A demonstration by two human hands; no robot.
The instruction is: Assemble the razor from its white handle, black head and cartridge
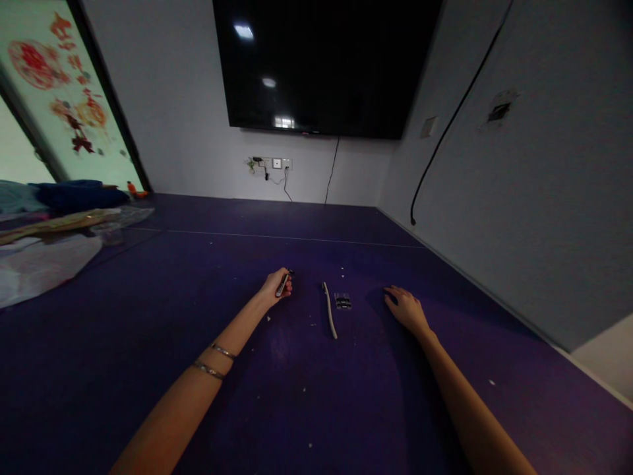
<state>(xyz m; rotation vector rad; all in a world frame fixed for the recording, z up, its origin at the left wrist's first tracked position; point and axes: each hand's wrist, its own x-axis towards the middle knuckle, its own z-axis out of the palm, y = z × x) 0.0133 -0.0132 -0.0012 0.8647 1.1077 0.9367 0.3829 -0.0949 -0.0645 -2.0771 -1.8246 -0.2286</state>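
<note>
**Left hand (pixel 275 287) closed on a slim, dark, pale-edged object (pixel 281 285); right hand (pixel 406 310) open and apart**

The left fingers are curled around the slim object, gripping it at the left of the middle of the smooth purple surface (pixel 277 422). It lies slantwise across the fist, perhaps to keep it steady, with a small dark tip beyond the fingers at the far end. It looks short and narrow, dark with a light edge (too small here to say what it is). The right fingers are extended, slightly bent, with nothing seen in them; the hand seems simply to rest.

Between the hands lies a long, off-white, toothbrush-like stick with a dark head (pixel 329 313), head to the far side. Just right of it is a small, clear, flat packet with black contents (pixel 343 301). Both are apart from the hands, probably set there for easy reach from either side.

Two silvery metal bangles (pixel 208 371) circle the left forearm. Farther left are crumpled, translucent plastic sheeting (pixel 49 267) and dark blue folded cloth (pixel 79 195); a large black television (pixel 331 66) hangs on the far wall.
</note>
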